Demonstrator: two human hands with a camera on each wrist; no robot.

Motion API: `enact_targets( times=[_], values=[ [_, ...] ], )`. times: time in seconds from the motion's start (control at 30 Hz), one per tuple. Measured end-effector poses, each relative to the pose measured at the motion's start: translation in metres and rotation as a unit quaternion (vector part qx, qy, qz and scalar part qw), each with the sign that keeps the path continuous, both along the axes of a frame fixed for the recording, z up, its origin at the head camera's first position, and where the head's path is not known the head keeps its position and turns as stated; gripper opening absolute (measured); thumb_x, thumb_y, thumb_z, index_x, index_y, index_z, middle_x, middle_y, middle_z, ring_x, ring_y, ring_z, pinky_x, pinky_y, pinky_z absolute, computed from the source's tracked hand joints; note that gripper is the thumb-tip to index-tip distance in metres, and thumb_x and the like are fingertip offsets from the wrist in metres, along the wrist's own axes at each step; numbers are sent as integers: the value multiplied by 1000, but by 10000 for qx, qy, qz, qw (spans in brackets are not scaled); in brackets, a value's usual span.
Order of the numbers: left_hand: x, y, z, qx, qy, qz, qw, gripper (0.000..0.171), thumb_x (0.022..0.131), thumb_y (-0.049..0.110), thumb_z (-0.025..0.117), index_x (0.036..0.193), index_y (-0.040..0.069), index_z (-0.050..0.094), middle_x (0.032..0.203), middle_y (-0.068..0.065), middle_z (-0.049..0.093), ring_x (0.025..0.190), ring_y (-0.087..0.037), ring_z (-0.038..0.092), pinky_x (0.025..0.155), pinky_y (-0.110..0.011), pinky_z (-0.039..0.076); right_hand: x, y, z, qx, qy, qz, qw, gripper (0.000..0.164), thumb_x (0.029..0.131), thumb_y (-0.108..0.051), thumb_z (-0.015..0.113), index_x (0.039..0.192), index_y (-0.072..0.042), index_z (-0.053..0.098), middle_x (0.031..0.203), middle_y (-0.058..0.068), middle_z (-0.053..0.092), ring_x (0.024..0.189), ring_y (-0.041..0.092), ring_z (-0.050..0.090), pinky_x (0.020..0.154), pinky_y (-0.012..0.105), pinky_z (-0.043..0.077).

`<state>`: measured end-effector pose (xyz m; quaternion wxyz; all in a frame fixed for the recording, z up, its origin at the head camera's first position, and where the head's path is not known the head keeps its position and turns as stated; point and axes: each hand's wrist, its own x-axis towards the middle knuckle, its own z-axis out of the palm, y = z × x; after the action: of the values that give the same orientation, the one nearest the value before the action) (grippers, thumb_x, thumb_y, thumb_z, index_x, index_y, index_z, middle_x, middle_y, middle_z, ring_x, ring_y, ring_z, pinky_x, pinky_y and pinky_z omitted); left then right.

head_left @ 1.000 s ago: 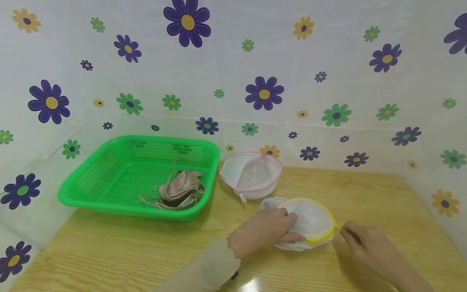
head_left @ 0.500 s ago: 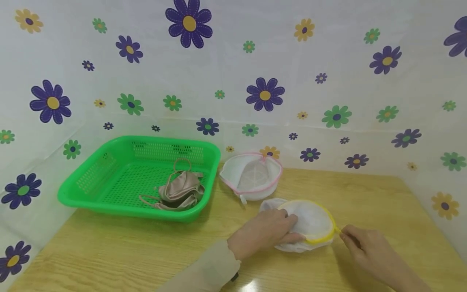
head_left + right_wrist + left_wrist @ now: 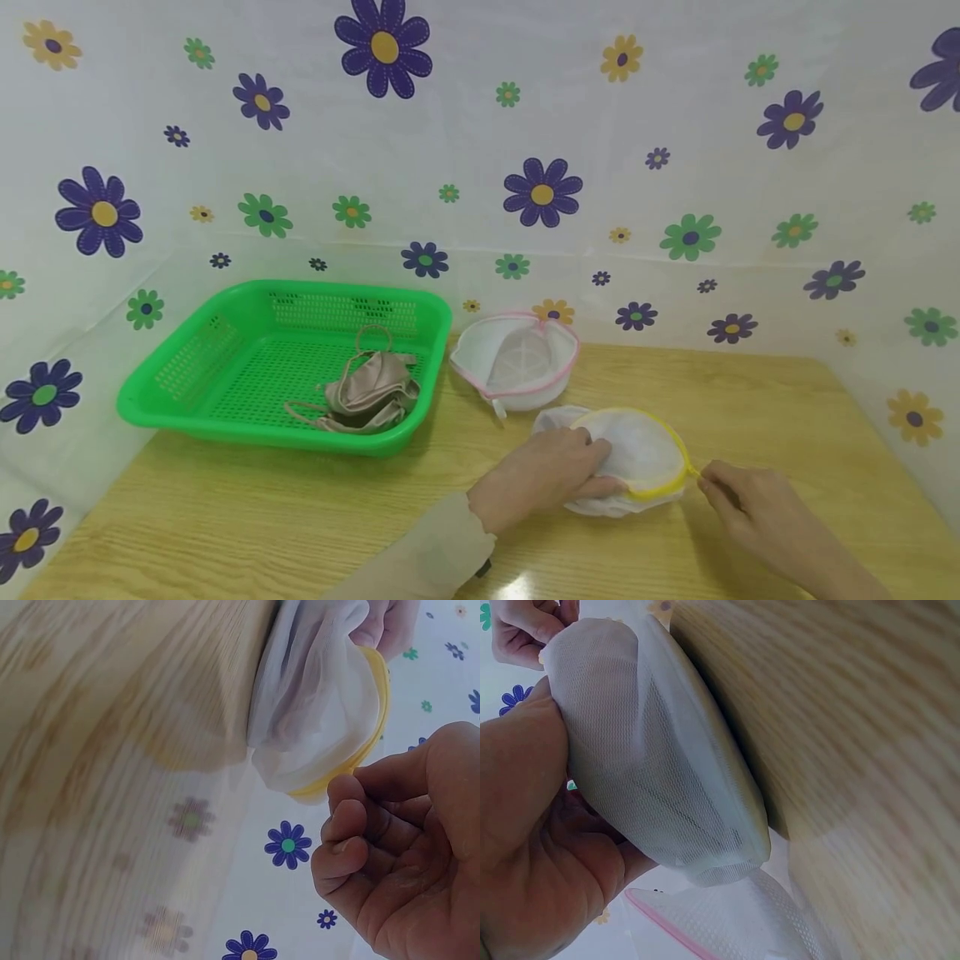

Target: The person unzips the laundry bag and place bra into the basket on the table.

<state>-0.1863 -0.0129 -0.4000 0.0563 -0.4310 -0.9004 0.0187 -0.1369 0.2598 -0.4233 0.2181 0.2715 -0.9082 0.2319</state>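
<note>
A white mesh laundry bag (image 3: 641, 450) with a yellow zip lies on the wooden table, its rounded side facing me in the left wrist view. My left hand (image 3: 546, 477) grips its left side, thumb along the near edge and fingers over the top. At the bag's right end, thumb and forefinger of my right hand (image 3: 768, 518) pinch the yellow zip pull (image 3: 695, 472). The right wrist view shows the other fingers curled below that pinch, with the yellow zip edge (image 3: 381, 682) just beyond the fingertips. The pull itself is mostly hidden by the fingers.
Behind the bag stands a second white mesh bag (image 3: 468, 354) with pink trim, its mouth open. A green plastic basket (image 3: 247, 429) at left holds a beige satin strappy garment (image 3: 375, 383). A flower-printed sheet (image 3: 480, 150) hangs at the table's back and sides.
</note>
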Motion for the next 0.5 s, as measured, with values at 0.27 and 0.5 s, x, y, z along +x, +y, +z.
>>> enact_targets(
  times=[0.27, 0.5],
  values=[
    [-1, -1, -1, 149, 1, -62, 9999, 43, 106, 53, 42, 91, 17, 60, 76, 4, 58, 63, -7, 48, 57, -19, 37, 2, -1, 3, 53, -307, -36, 9995, 23, 84, 10, 71, 83, -13, 68, 62, -22, 37, 54, -12, 25, 44, 15, 30],
    [-1, 0, -2, 105, -64, -73, 9999, 43, 107, 52, 41, 93, 17, 61, 77, 4, 59, 65, -7, 49, 59, -19, 39, 4, -1, 2, 70, -270, -1, 9996, 24, 83, 10, 71, 82, -14, 67, 63, -22, 37, 55, -12, 25, 44, 14, 29]
  ],
)
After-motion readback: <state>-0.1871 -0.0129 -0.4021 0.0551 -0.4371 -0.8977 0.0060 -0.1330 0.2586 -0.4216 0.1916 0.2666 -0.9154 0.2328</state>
